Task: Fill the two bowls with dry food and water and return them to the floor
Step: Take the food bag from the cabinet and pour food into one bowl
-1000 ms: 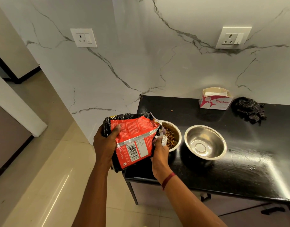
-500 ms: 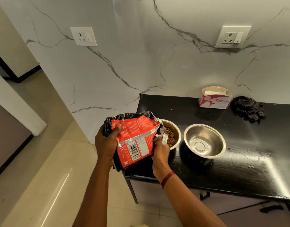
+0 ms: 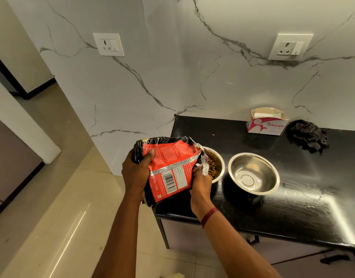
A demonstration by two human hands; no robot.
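Counter (image 3: pixel 303 207): both bowls are parked near its 9 o'clock end. Bag (image 3: pixel 170 163) is tipped, mouth over the kibble bowl (image 3: pixel 223 167). Empty bowl (image 3: pixel 253 173) sits just beside it at 3 o'clock. Bag base is gripped by left hand (image 3: pixel 135 173), mouth pinched by right hand (image 3: pixel 200 183). Tilt should be raised slowly, mouth kept narrow, overfill avoided. Versus 0.5 s ago: grips and tilt unchanged.

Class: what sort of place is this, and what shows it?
Probably a home kitchen: a black counter against a marble wall with a socket, a tissue box and a steel bowl.
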